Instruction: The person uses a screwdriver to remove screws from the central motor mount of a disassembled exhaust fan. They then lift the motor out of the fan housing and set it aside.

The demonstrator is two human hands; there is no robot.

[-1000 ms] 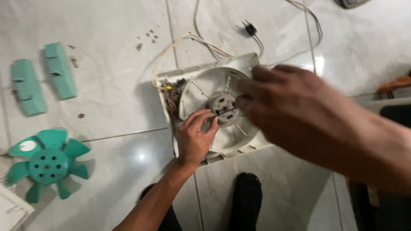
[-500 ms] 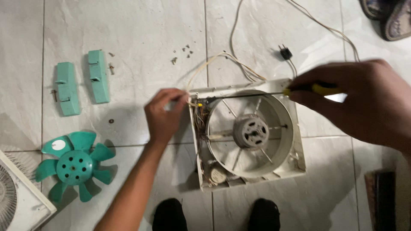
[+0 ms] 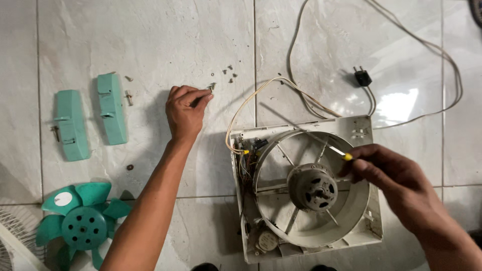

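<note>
Pale marbled floor tiles [image 3: 150, 40] fill the frame, crossed by thin grout lines. At the lower left edge a white grille [image 3: 10, 241] pokes in, and just beside it lies a green fan blade [image 3: 83, 223] with round holes in its hub. Above that, in the left part of the frame, two green plastic brackets [image 3: 90, 118] lie side by side, a few small screws close to them. Toward the upper middle, the left hand [image 3: 185, 113] rests low over the tile, thumb and forefinger pressed together in a pinching grip on something too small to make out, right next to a scatter of loose screws [image 3: 226, 74]. Its forearm runs down to the bottom edge and partly covers the fan blade. Right of centre sits the white square fan housing [image 3: 361, 133] with the grey motor [image 3: 312, 186] at its middle on thin spokes; tangled coloured wiring shows along its left inner wall. A cream cable [image 3: 281, 83] loops from that corner upward, and a black plug [image 3: 362, 77] lies on the tile above the housing. The right hand [image 3: 389, 175], over the housing's right side, closes its grip around a yellow-handled screwdriver [image 3: 344, 155], whose shaft points up-left across the spokes.
</note>
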